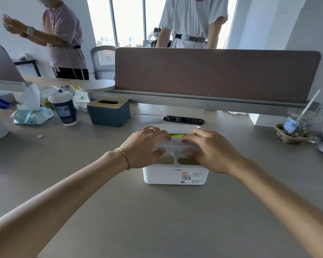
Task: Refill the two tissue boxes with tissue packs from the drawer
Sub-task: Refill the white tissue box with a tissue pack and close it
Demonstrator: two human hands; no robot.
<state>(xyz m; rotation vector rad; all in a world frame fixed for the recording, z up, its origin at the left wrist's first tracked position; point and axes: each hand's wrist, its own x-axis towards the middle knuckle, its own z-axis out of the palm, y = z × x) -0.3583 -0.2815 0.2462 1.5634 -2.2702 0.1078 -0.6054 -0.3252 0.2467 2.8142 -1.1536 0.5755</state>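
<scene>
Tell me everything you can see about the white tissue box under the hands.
The white tissue box looks like smooth plastic with rounded corners and stands upright on the grey desk. A printed label faces the camera. Two open compartments show along its near top edge, and something yellow-green shows through the top slot. The left hand and right hand both rest on its lid.

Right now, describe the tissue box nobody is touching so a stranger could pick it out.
Start at the brown desk divider and go to its left end. On the desk just in front stands the blue tissue box. It has a wooden slotted lid, unlike the white box.
</scene>
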